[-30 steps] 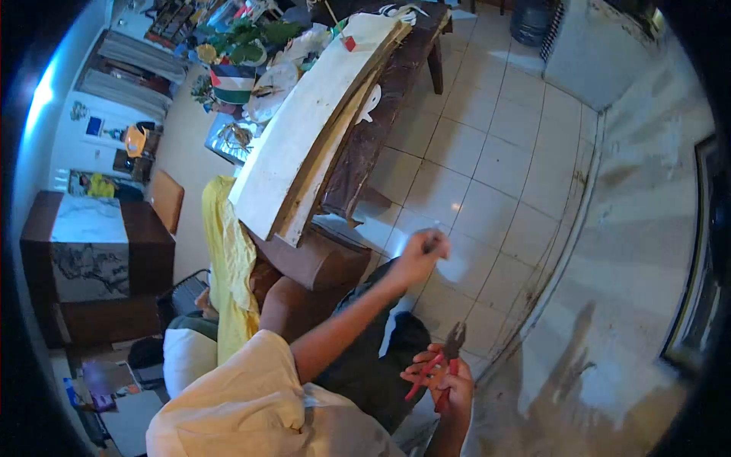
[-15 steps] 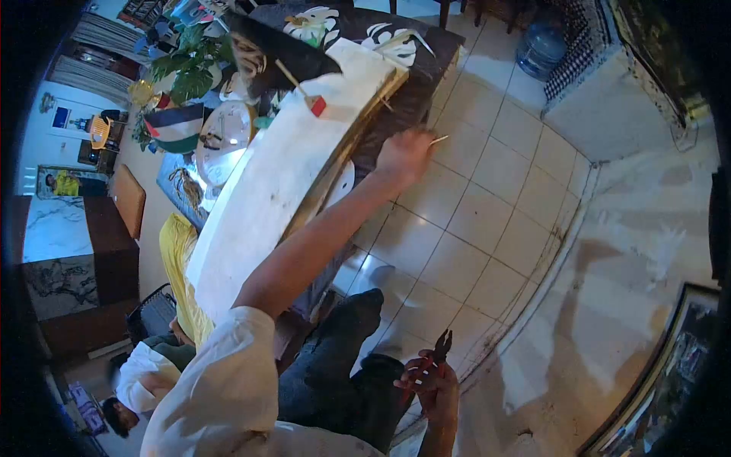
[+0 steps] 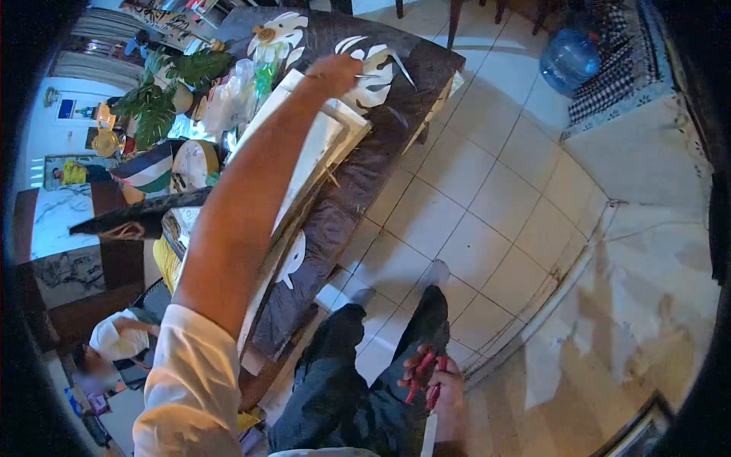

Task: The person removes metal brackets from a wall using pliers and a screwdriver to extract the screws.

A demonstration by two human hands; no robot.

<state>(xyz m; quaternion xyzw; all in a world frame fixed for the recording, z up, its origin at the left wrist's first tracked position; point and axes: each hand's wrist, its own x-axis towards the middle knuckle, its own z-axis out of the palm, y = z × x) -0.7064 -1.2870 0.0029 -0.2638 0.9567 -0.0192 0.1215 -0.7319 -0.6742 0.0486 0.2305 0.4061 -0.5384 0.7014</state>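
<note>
My left hand (image 3: 335,76) is closed and stretched over the far end of a long white board (image 3: 335,141). A thin, pale stick-like piece pokes out past its fingers; I cannot make out what it is. White leaf-shaped pieces (image 3: 373,76) lie just beyond, on the dark-covered table (image 3: 354,190). Low in the view, my right hand (image 3: 449,388) is wrapped round the red handles of pliers (image 3: 421,373). The jaws of the pliers do not show clearly. My left forearm covers part of the board.
Potted leafy plants (image 3: 145,107), a striped flag (image 3: 148,167) and a round pale object (image 3: 194,164) stand left of the board. A blue water jug (image 3: 569,62) sits on the tiled floor (image 3: 487,190). A seated person (image 3: 122,335) is at lower left.
My left hand has moved left and up, from over the floor to the board's far end. The view has shifted. The pliers have turned in my right hand, their jaws no longer showing.
</note>
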